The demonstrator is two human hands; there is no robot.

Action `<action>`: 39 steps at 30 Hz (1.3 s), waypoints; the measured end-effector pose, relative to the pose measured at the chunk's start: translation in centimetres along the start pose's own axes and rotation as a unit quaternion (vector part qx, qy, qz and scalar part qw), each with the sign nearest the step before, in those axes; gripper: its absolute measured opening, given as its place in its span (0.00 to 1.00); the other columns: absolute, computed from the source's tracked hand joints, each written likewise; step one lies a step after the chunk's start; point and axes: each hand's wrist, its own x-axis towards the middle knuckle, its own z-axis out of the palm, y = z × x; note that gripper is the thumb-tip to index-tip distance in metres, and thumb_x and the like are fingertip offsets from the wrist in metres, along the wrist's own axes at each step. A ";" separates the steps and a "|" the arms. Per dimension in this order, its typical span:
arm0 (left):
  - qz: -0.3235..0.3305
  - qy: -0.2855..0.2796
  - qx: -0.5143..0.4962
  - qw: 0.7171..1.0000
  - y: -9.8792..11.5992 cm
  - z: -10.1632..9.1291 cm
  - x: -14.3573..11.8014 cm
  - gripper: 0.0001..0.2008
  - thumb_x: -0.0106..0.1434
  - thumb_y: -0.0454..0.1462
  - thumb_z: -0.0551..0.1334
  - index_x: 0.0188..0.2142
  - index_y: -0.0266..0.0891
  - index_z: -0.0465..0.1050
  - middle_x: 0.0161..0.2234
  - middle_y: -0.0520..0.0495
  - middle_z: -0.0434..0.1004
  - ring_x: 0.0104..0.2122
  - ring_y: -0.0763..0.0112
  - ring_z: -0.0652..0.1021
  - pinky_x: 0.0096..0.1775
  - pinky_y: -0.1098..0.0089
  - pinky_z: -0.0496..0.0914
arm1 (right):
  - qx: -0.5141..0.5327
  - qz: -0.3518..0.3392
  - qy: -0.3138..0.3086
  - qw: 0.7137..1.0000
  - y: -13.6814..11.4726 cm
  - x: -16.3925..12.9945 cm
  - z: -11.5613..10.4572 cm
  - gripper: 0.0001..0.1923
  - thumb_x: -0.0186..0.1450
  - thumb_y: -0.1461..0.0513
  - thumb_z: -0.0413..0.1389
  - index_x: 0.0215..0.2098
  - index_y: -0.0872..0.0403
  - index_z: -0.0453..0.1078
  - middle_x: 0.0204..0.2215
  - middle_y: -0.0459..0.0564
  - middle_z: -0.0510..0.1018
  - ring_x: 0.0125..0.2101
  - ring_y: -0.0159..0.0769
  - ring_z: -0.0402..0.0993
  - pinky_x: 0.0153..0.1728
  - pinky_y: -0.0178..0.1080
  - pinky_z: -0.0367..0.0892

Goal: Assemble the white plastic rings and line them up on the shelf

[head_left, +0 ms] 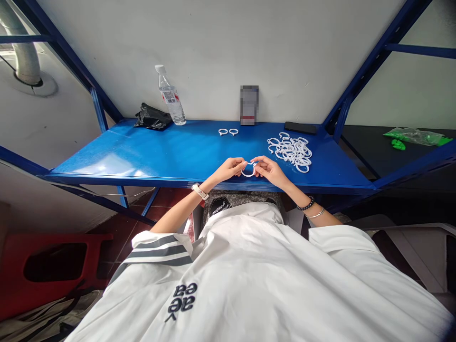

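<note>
Between my two hands, just above the front edge of the blue table (171, 156), is a white plastic ring (248, 175). The fingers of my left hand (231, 168) pinch its left side, and those of my right hand (270, 170) pinch its right side. At the top the ring seems to have a gap, partly covered by my fingertips. To the right of my right hand lies a loose pile of white rings (290, 151). Two more white rings (228, 132) lie side by side farther back, near the middle of the table.
A clear water bottle (172, 99) and a crumpled black plastic bag (154, 118) stand at the back left. By the wall is a dark box (249, 105); a black phone (300, 128) lies behind the pile. Blue metal posts (342, 104) rise at both ends.
</note>
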 end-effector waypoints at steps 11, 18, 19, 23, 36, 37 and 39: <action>-0.012 -0.009 0.013 1.000 0.0 0.1 -0.2 0.27 0.63 0.60 0.58 0.35 0.35 0.69 0.21 0.53 0.67 0.22 0.76 0.69 0.27 0.74 0.64 | 0.003 0.001 0.018 1.000 0.1 0.0 0.3 0.17 0.65 0.47 0.59 0.41 0.50 0.67 0.25 0.44 0.76 0.26 0.32 0.73 0.31 0.37 0.71; 0.005 -0.024 0.070 0.997 0.4 0.2 -0.5 0.30 0.57 0.53 0.68 0.50 0.37 0.66 0.24 0.55 0.69 0.22 0.77 0.65 0.25 0.75 0.57 | 0.009 0.008 0.057 0.998 -0.1 0.1 0.3 0.20 0.63 0.44 0.60 0.38 0.50 0.66 0.24 0.43 0.76 0.24 0.31 0.71 0.28 0.36 0.70; 0.007 -0.026 0.074 0.997 0.4 0.2 -0.4 0.30 0.57 0.53 0.68 0.51 0.37 0.65 0.24 0.55 0.69 0.22 0.77 0.65 0.25 0.75 0.57 | 0.011 0.009 0.059 0.998 -0.1 0.0 0.4 0.19 0.63 0.45 0.60 0.38 0.50 0.66 0.24 0.43 0.75 0.24 0.31 0.71 0.28 0.36 0.70; 0.006 -0.025 0.083 0.996 0.5 0.2 -0.4 0.29 0.58 0.53 0.67 0.50 0.37 0.65 0.23 0.55 0.70 0.22 0.76 0.66 0.26 0.75 0.58 | 0.014 0.012 0.061 0.998 -0.1 0.0 0.4 0.20 0.62 0.44 0.60 0.37 0.50 0.65 0.24 0.43 0.76 0.24 0.30 0.71 0.28 0.35 0.70; -0.007 -0.005 0.066 0.998 0.4 0.1 -0.4 0.27 0.58 0.53 0.67 0.48 0.36 0.68 0.25 0.53 0.70 0.24 0.75 0.68 0.26 0.75 0.58 | 0.003 0.022 0.070 0.997 -0.2 0.0 0.4 0.22 0.61 0.43 0.61 0.37 0.51 0.66 0.25 0.44 0.76 0.24 0.31 0.71 0.28 0.36 0.70; -0.008 -0.003 0.065 0.998 0.3 0.1 -0.4 0.28 0.57 0.53 0.67 0.48 0.36 0.68 0.25 0.53 0.70 0.24 0.75 0.68 0.26 0.75 0.58 | 0.002 0.022 0.068 0.997 -0.1 0.0 0.4 0.21 0.61 0.43 0.61 0.37 0.51 0.66 0.25 0.44 0.76 0.24 0.31 0.71 0.28 0.36 0.70; -0.010 0.000 0.063 0.998 0.3 0.1 -0.4 0.28 0.57 0.54 0.67 0.48 0.36 0.69 0.25 0.53 0.69 0.24 0.75 0.68 0.26 0.75 0.59 | 0.000 0.021 0.062 0.998 -0.1 0.0 0.4 0.21 0.62 0.44 0.60 0.37 0.51 0.67 0.25 0.44 0.76 0.24 0.31 0.71 0.28 0.36 0.70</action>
